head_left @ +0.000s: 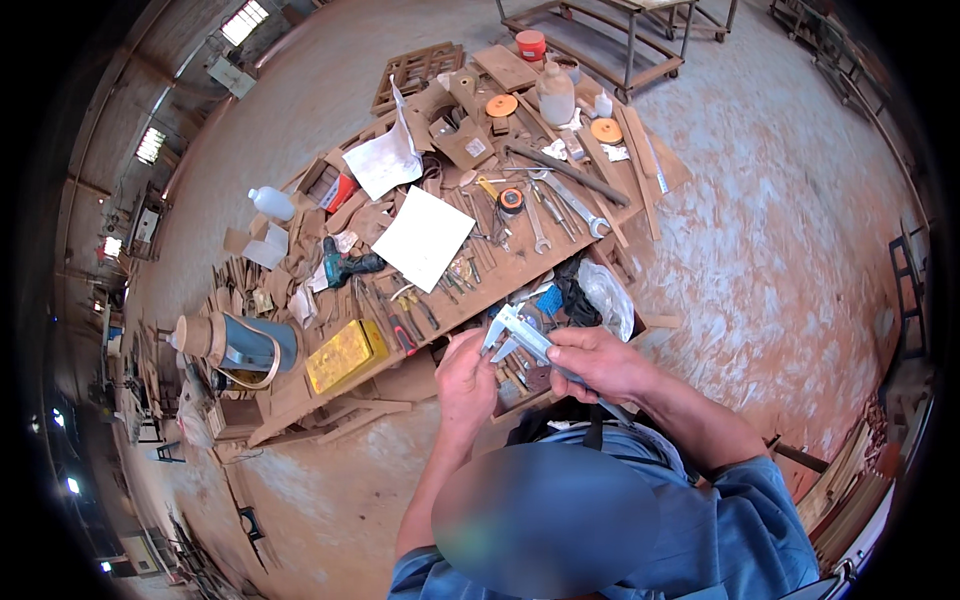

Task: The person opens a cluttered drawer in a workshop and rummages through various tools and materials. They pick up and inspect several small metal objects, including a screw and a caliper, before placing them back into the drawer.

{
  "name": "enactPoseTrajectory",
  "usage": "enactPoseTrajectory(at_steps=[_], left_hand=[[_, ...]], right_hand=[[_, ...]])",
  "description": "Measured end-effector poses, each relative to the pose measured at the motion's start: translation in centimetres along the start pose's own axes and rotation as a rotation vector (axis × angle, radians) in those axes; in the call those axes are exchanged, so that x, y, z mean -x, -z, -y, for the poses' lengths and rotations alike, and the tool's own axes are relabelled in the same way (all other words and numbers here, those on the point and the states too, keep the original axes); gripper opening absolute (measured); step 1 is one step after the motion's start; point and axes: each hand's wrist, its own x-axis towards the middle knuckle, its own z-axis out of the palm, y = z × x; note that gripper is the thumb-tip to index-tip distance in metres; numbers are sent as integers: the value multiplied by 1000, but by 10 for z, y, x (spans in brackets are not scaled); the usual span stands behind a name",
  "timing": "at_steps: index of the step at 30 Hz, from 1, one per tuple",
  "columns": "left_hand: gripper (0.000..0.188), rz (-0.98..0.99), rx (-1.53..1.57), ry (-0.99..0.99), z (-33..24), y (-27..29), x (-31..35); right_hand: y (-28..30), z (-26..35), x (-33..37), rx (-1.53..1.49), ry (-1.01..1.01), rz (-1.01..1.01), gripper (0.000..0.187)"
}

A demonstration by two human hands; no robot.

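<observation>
My right hand (602, 364) grips a silver caliper (527, 334) with its thumb on the sliding part. The caliper is tilted, and its jaws stand a little apart and point toward my left hand. With fingers closed, my left hand (466, 380) is right beside those jaws; what it pinches, if anything, is too small to tell. Both hands are over an open drawer (508, 408) at the near edge of the workbench (520, 283). Small tools, a black bag and a clear plastic bag (606, 300) lie in the drawer.
Cluttering the bench are a white sheet (424, 238), a cordless drill (345, 264), an orange tape measure (510, 201), wrenches (572, 200) and a yellow box (346, 357). A blue jug (258, 345) stands at the left end. Metal-framed carts (640, 60) stand beyond.
</observation>
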Motion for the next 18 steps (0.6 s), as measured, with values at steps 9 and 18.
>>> enactPoseTrajectory(at_steps=[9,18], left_hand=[[18,28,-22,-12,7,0,1],[20,53,-14,-10,10,-3,-1]], right_hand=[[4,-12,-7,143,73,-72,31],[6,-21,-16,243,204,-155,25]])
